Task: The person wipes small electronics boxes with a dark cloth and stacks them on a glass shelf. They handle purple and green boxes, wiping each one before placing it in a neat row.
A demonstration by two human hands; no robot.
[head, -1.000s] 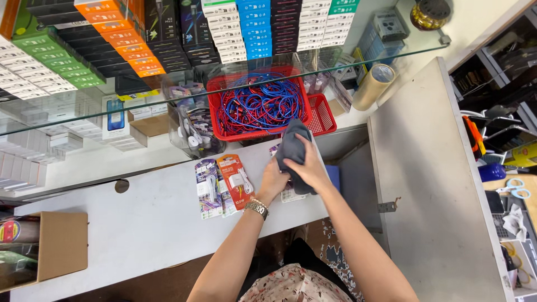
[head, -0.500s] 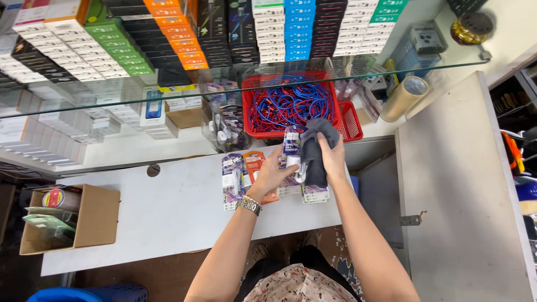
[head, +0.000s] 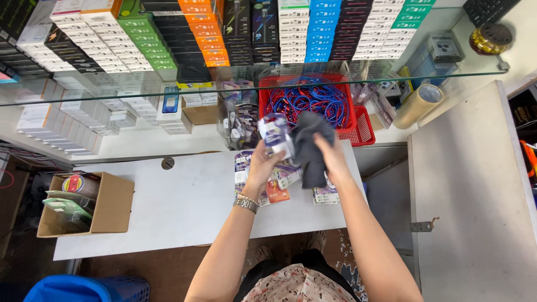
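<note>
Two hands above the table (head: 168,201): left hand (head: 262,165) grips a small white-and-purple packet (head: 275,134), standing upright; right hand (head: 330,156) clutches a crumpled dark-grey cloth (head: 310,146), hanging lengthwise downward.

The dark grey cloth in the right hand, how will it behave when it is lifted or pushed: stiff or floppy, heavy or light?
The dark grey cloth is probably floppy: it hangs in folds below the right hand. It seems light, since one hand bunches and holds it. Pushed on the white counter, it would likely crumple rather than slide whole. The left hand holds a small packet beside it.
</note>
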